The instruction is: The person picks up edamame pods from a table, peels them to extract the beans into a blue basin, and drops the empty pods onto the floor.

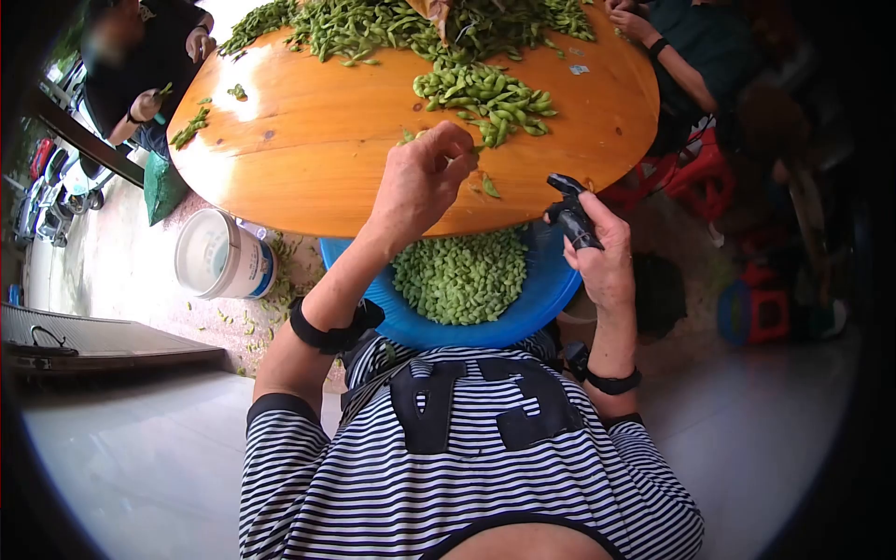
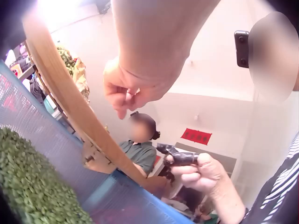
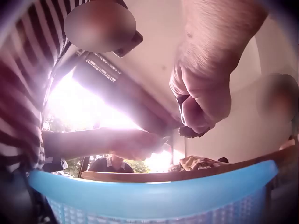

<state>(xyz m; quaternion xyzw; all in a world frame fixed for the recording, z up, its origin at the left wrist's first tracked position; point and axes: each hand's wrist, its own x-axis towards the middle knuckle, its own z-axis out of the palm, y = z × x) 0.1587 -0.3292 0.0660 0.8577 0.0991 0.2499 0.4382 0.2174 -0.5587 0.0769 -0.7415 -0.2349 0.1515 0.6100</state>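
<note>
My left hand is above the near edge of the table, fingers curled in, thumb and forefinger pinching a small pale piece, mostly hidden. Green soybean pods lie in a small heap just beyond it, and one loose pod lies to its right. Off the table's front edge, my right hand grips a short glossy black tool, its head angled toward the left hand. Below both hands, shelled green beans fill the bottom of a blue basket at my lap.
A large mound of pods covers the far side of the wooden table. To the left a white bucket stands on the floor among scattered pods. People sit or stand at both sides; red stools are at the right.
</note>
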